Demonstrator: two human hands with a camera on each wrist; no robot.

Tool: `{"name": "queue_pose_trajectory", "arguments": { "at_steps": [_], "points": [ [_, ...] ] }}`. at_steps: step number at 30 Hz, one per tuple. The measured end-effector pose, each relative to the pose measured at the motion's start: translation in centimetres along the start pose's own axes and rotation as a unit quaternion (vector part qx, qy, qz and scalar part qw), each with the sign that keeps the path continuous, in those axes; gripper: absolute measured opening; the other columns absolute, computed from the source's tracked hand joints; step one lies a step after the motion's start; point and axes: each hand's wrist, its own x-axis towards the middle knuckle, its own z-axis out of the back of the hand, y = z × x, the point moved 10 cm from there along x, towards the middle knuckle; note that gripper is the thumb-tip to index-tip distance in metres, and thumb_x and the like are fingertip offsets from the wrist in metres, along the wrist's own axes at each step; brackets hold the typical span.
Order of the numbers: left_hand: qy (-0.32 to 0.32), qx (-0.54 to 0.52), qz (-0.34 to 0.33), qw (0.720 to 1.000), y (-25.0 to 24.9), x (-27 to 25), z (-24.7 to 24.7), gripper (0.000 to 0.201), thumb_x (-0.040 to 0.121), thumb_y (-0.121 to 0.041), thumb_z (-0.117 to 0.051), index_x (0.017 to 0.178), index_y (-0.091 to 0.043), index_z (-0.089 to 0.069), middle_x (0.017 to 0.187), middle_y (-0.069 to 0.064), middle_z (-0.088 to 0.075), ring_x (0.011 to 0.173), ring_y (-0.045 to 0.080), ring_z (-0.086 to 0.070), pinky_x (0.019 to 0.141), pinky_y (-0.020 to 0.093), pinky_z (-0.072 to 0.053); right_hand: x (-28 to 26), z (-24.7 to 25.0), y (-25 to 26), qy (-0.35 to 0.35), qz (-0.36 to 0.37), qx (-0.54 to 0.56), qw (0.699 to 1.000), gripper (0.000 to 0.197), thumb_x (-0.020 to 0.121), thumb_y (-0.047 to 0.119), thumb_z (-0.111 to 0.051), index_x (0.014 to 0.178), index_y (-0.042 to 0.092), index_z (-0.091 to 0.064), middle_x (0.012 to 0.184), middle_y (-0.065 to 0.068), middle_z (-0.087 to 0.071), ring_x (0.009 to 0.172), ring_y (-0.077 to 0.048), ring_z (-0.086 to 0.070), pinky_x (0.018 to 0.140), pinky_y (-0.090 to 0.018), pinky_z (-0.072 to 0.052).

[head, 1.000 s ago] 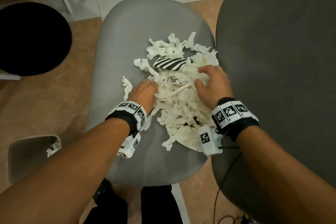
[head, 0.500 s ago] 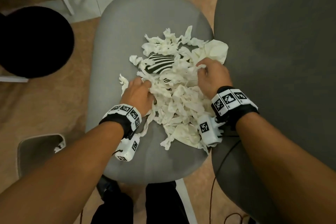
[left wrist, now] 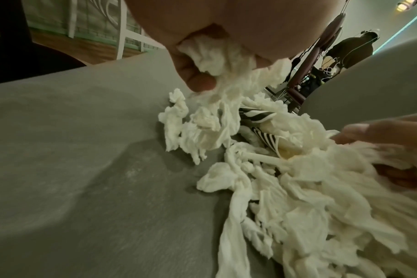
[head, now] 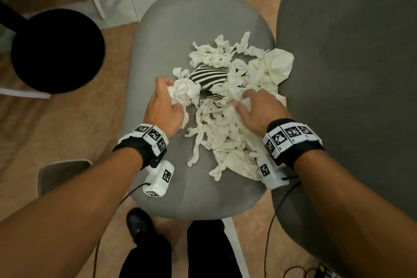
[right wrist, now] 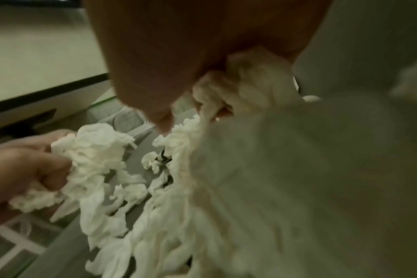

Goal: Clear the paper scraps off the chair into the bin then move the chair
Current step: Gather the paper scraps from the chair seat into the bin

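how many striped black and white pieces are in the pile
2: a larger striped piece at the pile's middle, and a smaller striped piece just nearer the person, half buried. White paper scraps may hide more.

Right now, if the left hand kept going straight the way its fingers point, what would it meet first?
Probably the striped black-and-white scrap, just beyond the wad of paper the left hand grips; heights are unclear.

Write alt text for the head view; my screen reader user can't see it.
Two hands gather white paper scraps on a grey chair: the left hand grips a wad, the right hand grasps into the pile. A bin stands lower left.
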Motion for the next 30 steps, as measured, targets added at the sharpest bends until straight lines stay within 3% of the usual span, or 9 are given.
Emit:
{"name": "queue_pose_trajectory", "arguments": {
  "at_steps": [2, 4, 8, 14, 16, 18, 20, 25, 30],
  "points": [
    [0.019, 0.021, -0.003, 1.0, 0.3, -0.5, 0.0, 0.043, 0.08, -0.01, -0.052, 0.119, -0.028, -0.042, 0.099, 0.003, -0.063, 0.078, 0.025, -0.06, 0.069, 0.035, -0.05, -0.4, -1.4, -0.6, 0.06, -0.018, -0.091, 0.994, 0.066, 0.087, 0.065, -0.052, 0.136, 0.021, -0.048, 0.131, -0.007, -0.05, 0.122, -0.031, -0.052, 0.099, -0.046, -0.047],
    [0.014, 0.069, -0.024, 0.997, 0.3, -1.0, 0.2, 0.018, 0.083, -0.02, -0.055, 0.1, -0.021, -0.057, 0.091, 0.004, -0.066, 0.079, 0.027, -0.061, 0.072, 0.035, -0.051, -0.4, -1.9, -0.5, 0.074, -0.011, -0.116, 0.99, 0.054, 0.091, 0.053, -0.056, 0.133, 0.018, -0.053, 0.131, -0.01, -0.05, 0.124, -0.033, -0.049, 0.1, -0.044, -0.046],
    [-0.001, 0.073, -0.036, 0.997, 1.1, -1.7, 0.9, 0.021, 0.088, -0.029, -0.055, 0.073, -0.014, -0.058, 0.069, 0.002, -0.062, 0.067, 0.027, -0.06, 0.065, 0.036, -0.05, -0.8, 0.7, 1.3, -0.018, 0.022, 0.006, 1.0, 0.033, 0.097, 0.035, -0.051, 0.119, 0.01, -0.052, 0.115, -0.011, -0.048, 0.111, -0.033, -0.052, 0.09, -0.041, -0.047],
    [0.002, 0.034, -0.002, 0.999, 2.1, -2.7, 2.2, 0.028, 0.092, -0.013, -0.048, 0.119, -0.022, -0.045, 0.103, 0.006, -0.063, 0.082, 0.028, -0.059, 0.075, 0.033, -0.045, -3.0, 4.4, 4.8, -0.121, 0.06, 0.204, 0.97, 0.035, 0.096, 0.015, -0.045, 0.13, 0.018, -0.035, 0.075, -0.003, -0.055, 0.071, -0.025, -0.054, 0.071, -0.034, -0.043],
    [0.001, 0.035, -0.014, 0.999, 2.0, -3.0, 2.8, 0.037, 0.088, -0.006, -0.045, 0.117, -0.029, -0.05, 0.097, 0.005, -0.066, 0.076, 0.028, -0.06, 0.072, 0.034, -0.049, -3.2, 4.0, 6.1, -0.112, 0.063, 0.226, 0.966, 0.033, 0.1, 0.025, -0.039, 0.132, 0.016, -0.044, 0.083, -0.007, -0.064, 0.079, -0.027, -0.06, 0.076, -0.033, -0.042],
    [-0.017, 0.029, -0.01, 0.999, 2.2, -3.3, 3.6, 0.022, 0.084, -0.009, -0.044, 0.09, -0.026, -0.057, 0.078, 0.005, -0.065, 0.071, 0.03, -0.059, 0.064, 0.033, -0.049, -3.0, 3.0, 7.1, -0.084, 0.041, 0.218, 0.971, 0.053, 0.101, 0.051, -0.031, 0.094, 0.009, -0.062, 0.085, -0.007, -0.065, 0.091, -0.032, -0.059, 0.077, -0.035, -0.04],
    [-0.028, 0.014, 0.009, 0.999, 2.8, -3.8, 4.6, 0.013, 0.079, -0.018, -0.043, 0.067, -0.019, -0.048, 0.06, 0.004, -0.056, 0.061, 0.03, -0.053, 0.055, 0.036, -0.044, -3.1, 2.2, 8.3, -0.08, 0.032, 0.187, 0.979, 0.067, 0.098, 0.063, -0.023, 0.058, 0.014, -0.044, 0.063, -0.004, -0.05, 0.076, -0.028, -0.05, 0.07, -0.033, -0.034],
    [-0.063, -0.024, 0.013, 0.998, 4.9, -5.7, 7.5, 0.03, 0.076, -0.025, -0.039, 0.051, -0.011, -0.029, 0.05, 0.001, -0.029, 0.05, 0.022, -0.028, 0.048, 0.042, -0.032, -4.2, -0.2, 14.1, -0.075, 0.099, 0.128, 0.984, 0.065, 0.106, 0.039, -0.028, 0.049, 0.009, -0.031, 0.048, -0.008, -0.039, 0.053, -0.026, -0.04, 0.064, -0.033, -0.032],
    [-0.087, -0.055, 0.055, 0.993, 9.2, -8.0, 11.1, 0.034, 0.078, -0.023, -0.037, 0.047, -0.016, -0.025, 0.05, 0.001, -0.026, 0.049, 0.019, -0.025, 0.045, 0.028, -0.024, -5.4, -5.7, 22.2, -0.006, 0.158, 0.104, 0.982, 0.062, 0.106, 0.034, -0.031, 0.047, 0.014, -0.034, 0.048, -0.002, -0.038, 0.064, -0.029, -0.046, 0.068, -0.031, -0.029]
  ]
}}
